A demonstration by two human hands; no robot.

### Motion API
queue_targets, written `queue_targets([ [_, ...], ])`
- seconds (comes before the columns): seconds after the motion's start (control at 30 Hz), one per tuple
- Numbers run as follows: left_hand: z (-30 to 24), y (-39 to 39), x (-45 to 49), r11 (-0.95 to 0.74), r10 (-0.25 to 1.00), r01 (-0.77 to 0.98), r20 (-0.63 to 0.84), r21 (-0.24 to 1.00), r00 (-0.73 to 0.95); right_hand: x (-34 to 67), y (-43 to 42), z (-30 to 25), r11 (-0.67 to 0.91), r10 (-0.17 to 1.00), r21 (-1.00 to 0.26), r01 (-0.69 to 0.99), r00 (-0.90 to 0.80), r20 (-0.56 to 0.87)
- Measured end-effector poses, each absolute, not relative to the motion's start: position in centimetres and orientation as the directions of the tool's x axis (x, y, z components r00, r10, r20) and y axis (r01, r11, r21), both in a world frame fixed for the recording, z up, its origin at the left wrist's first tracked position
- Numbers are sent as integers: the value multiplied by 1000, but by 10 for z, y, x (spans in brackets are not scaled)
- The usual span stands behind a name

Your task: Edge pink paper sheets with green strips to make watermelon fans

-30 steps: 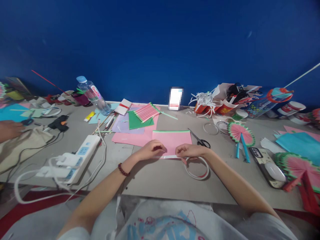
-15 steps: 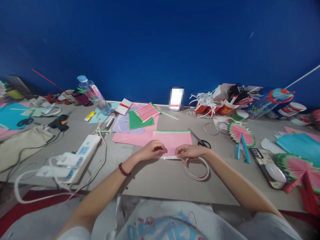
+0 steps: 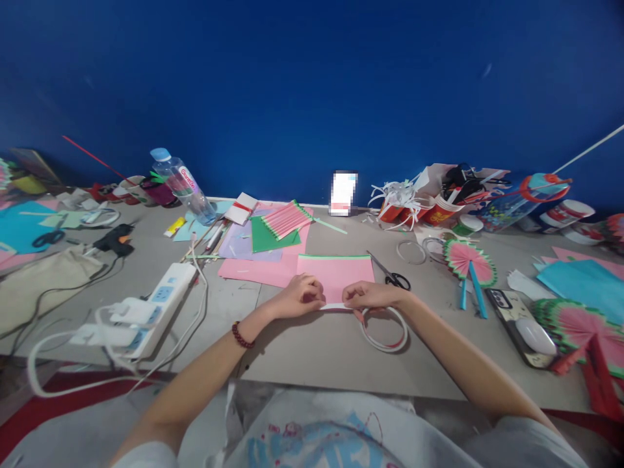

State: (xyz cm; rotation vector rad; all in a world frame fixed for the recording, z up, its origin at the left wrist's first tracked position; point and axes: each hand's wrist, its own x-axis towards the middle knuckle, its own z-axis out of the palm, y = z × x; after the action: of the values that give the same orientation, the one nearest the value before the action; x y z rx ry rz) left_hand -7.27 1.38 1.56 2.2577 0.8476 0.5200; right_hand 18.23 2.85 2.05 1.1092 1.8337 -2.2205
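Note:
A pink paper sheet (image 3: 336, 273) with a green far edge lies on the grey table in front of me. My left hand (image 3: 297, 296) and my right hand (image 3: 370, 296) both pinch its near edge, where a narrow strip is folded up and shows white. The fingers of both hands are curled closed on that fold. A ring of tape (image 3: 385, 328) lies under my right wrist.
Scissors (image 3: 390, 272) lie just right of the sheet. More pink, green and purple papers (image 3: 263, 250) and a pleated piece (image 3: 285, 218) sit behind. A power strip (image 3: 156, 302) with cables, a glue gun (image 3: 114, 239) and a bottle (image 3: 182, 185) are left. Paper fans (image 3: 470, 260), a phone (image 3: 519, 315) and cups are right.
My left hand slid a little to the right along the fold. Another person's hand at the far left edge, seen one second ago, is gone from view.

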Motion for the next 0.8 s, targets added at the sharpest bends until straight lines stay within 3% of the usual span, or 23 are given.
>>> queue_targets([
  [0.37,15,13,-72,-569,695,438,123,696,708,179,29,30,-238,367,-763,601,-672,-643],
  [0.63,19,6,-69,-621,634,373,161,690,756,182,26,33,-184,337,-836,516,-766,-547],
  [0.8,19,7,-68,-603,644,371,156,707,749,177,27,31,-142,396,-871,470,-780,-485],
])
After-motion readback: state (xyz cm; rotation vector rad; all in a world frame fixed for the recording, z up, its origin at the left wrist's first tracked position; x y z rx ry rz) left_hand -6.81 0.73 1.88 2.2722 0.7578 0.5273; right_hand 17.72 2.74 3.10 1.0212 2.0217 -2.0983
